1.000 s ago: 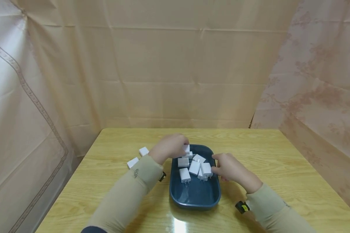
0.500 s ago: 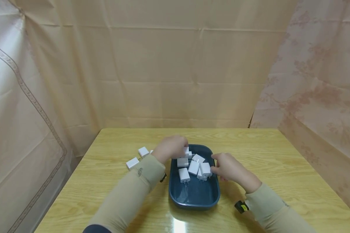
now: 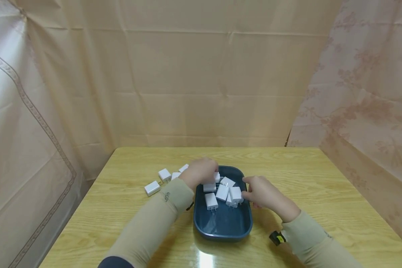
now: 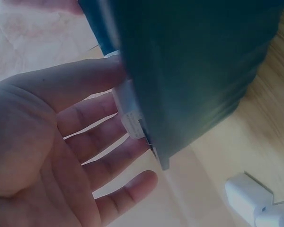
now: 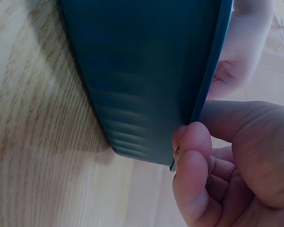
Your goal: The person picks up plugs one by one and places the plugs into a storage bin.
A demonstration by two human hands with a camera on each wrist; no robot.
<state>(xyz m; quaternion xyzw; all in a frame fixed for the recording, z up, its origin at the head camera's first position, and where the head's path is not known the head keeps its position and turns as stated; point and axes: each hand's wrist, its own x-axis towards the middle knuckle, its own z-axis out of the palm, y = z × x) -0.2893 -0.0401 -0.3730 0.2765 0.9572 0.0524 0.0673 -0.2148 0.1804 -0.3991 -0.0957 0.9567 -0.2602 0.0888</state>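
A dark blue tray [image 3: 222, 225] stands on the table with several white plug chargers [image 3: 222, 193] piled in it, their prongs pointing various ways. My left hand [image 3: 201, 172] reaches over the tray's far left rim. In the left wrist view its thumb and fingers are around a white charger [image 4: 127, 106] just inside the rim, which partly hides it. My right hand [image 3: 262, 191] holds the tray's right rim, thumb on the inner side. Its curled fingers [image 5: 193, 172] press the outer side in the right wrist view.
More white chargers [image 3: 152, 188] lie on the wooden table [image 3: 120, 223] to the left of the tray, some partly behind my left hand. Beige cloth [image 3: 201, 85] hangs behind the table, and patterned cloth [image 3: 365, 93] hangs at the right.
My left hand has shifted slightly right over the tray, covering the charger seen at its fingertips before. More chargers on the table now show behind it. My right hand stays at the rim.
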